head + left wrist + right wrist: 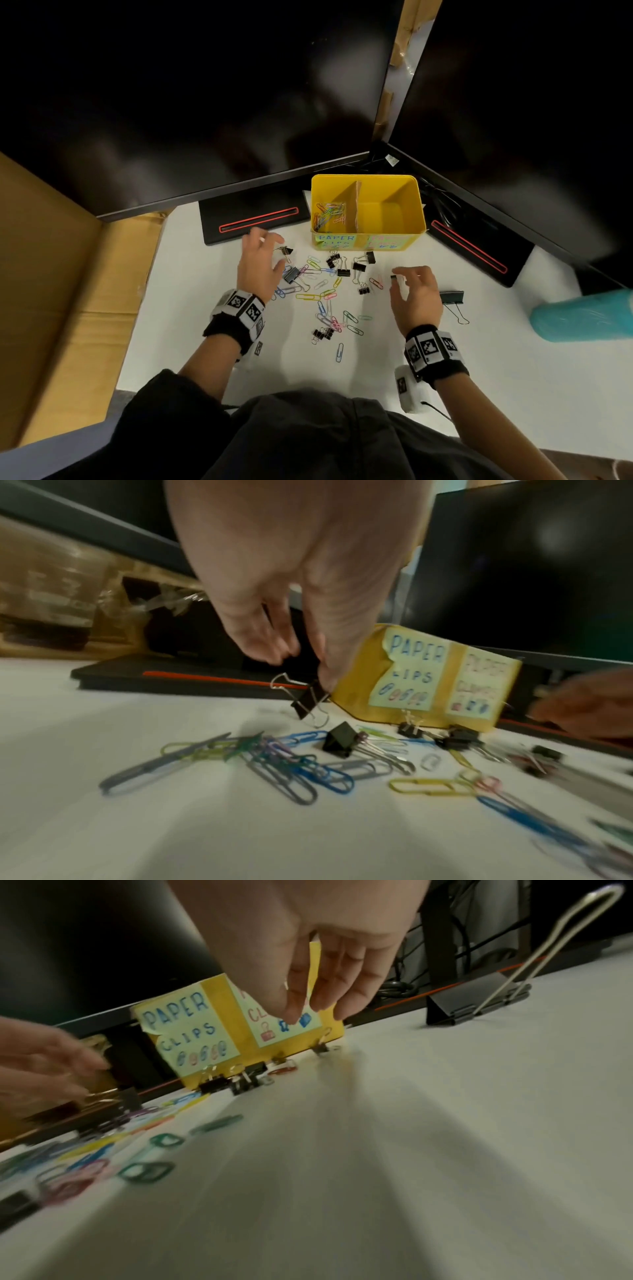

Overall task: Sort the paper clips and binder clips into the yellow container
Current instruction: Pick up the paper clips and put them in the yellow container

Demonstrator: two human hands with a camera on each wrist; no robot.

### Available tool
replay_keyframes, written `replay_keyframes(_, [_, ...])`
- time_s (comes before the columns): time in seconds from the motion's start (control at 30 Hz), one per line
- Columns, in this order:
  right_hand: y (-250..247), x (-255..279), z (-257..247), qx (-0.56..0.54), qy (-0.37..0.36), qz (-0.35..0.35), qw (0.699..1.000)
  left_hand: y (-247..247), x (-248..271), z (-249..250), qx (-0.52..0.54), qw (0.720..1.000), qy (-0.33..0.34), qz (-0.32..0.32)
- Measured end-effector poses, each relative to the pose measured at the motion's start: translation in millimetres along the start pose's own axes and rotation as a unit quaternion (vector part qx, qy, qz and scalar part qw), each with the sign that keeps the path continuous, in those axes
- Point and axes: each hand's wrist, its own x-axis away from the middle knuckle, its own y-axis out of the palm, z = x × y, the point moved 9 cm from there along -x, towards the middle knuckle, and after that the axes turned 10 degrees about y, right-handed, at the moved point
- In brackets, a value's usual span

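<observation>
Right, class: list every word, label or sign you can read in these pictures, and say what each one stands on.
"PAPER CLIPS": left note on the yellow box, above small clip drawings.
"PAPER" and a second word beginning "CL": right note on the same box; the rest is blurred or hidden.
Wrist markers: black-and-white patterns only, no words.
Nothing else bears text.
</observation>
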Motion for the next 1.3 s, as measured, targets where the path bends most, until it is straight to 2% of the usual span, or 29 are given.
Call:
replay_keyframes(0.03, [2.0, 4.9, -6.6, 0.011, -0.022, -0.009, 1.000, 10.8, 5.9, 9.8, -0.012, 0.998, 0.038, -0.057])
replay_keyframes(0.1, [17.0, 16.3, -21.7, 0.025, -0.074, -0.072, 0.994, 35.8, 21.0, 18.4, -0.054, 0.979, 0.087, -0.174])
replay_keyframes(0.17, [36.5, 23.1, -28.0, 0.043, -0.088, -0.148, 0.984, 48.2, 30.2, 13.8, -0.096, 0.965, 0.095, -0.224])
replay_keyframes(0.23, [50.6, 25.1, -26.1, 0.050, -0.070, -0.190, 0.978, 51.9, 33.7, 11.0, -0.108, 0.963, 0.092, -0.230])
replay_keyframes(0.3, [54.3, 26.0, -24.9, 0.038, -0.056, -0.198, 0.978, 52.6, 33.4, 12.5, -0.121, 0.960, 0.088, -0.236])
replay_keyframes(0.4, [41.9, 21.9, -25.6, 0.021, -0.061, -0.154, 0.986, 52.2, 30.7, 17.5, -0.132, 0.954, 0.084, -0.255])
replay_keyframes(0.5, [27.0, 13.0, -21.0, 0.056, -0.076, -0.096, 0.991, 52.6, 29.5, 21.2, -0.128, 0.952, 0.092, -0.263])
replay_keyframes(0.6, [28.0, 16.0, -16.6, 0.103, -0.105, -0.107, 0.983, 54.3, 29.8, 24.5, -0.124, 0.947, 0.098, -0.279])
replay_keyframes(0.73, [21.1, 41.1, -11.1, 0.116, -0.136, -0.121, 0.976, 51.3, 28.9, 23.6, -0.110, 0.946, 0.072, -0.296])
replay_keyframes(0.83, [26.7, 71.6, -12.0, 0.112, -0.164, -0.159, 0.967, 47.0, 27.1, 20.7, -0.080, 0.956, 0.052, -0.279])
replay_keyframes(0.93, [42.0, 90.1, -30.9, 0.103, -0.213, -0.207, 0.949, 44.0, 25.8, 21.3, -0.062, 0.964, 0.059, -0.253])
replay_keyframes(1.07, [59.2, 75.2, -75.6, 0.088, -0.243, -0.232, 0.938, 39.6, 28.5, 23.2, -0.054, 0.971, 0.064, -0.224])
replay_keyframes(1.17, [82.4, 54.1, -107.9, 0.100, -0.253, -0.256, 0.928, 38.0, 33.8, 15.8, 0.002, 0.978, 0.035, -0.203])
replay_keyframes(1.23, [100.8, 41.2, -119.5, 0.152, -0.260, -0.275, 0.913, 33.9, 38.1, 9.9, 0.050, 0.983, 0.017, -0.176])
replay_keyframes(1.3, [116.3, 38.4, -115.9, 0.268, -0.263, -0.308, 0.874, 25.2, 40.9, 5.5, 0.105, 0.985, 0.001, -0.134])
